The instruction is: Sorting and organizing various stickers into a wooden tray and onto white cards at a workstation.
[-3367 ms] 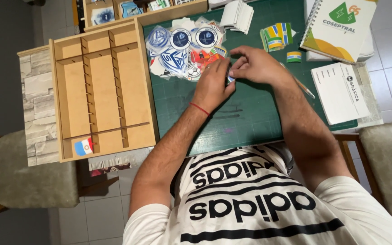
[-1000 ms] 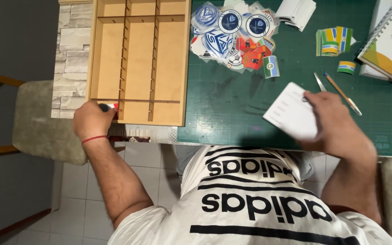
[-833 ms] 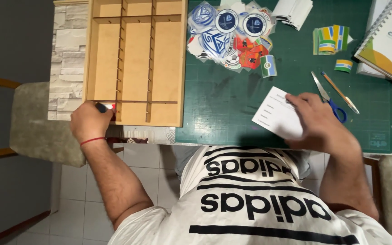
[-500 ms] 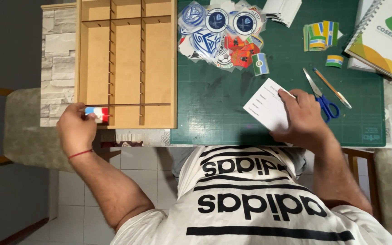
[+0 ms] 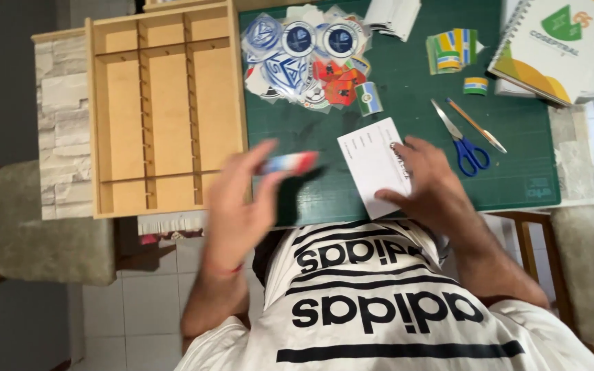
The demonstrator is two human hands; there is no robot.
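My left hand (image 5: 236, 200), with a red band at the wrist, is blurred in motion and pinches a small red, white and blue striped piece (image 5: 290, 163) over the front edge of the green cutting mat (image 5: 407, 96). My right hand (image 5: 429, 180) presses flat on a white paper card (image 5: 368, 159) lying on the mat. A wooden tray (image 5: 126, 124) with long divided slots lies to the left of both hands. A pile of round and shield-shaped stickers (image 5: 307, 62) sits at the mat's far side.
Blue-handled scissors (image 5: 463, 141) and a pencil (image 5: 477, 126) lie right of the card. Striped stickers (image 5: 452, 51), a spiral notebook (image 5: 558, 41) and a white paper stack (image 5: 393, 14) sit at the far right. A stone-patterned strip (image 5: 60, 117) borders the tray; cushioned chairs (image 5: 42, 227) flank the table.
My left hand has left the tray's near left corner and swung right over the mat, carrying the striped piece. My right hand slid the white card leftward.
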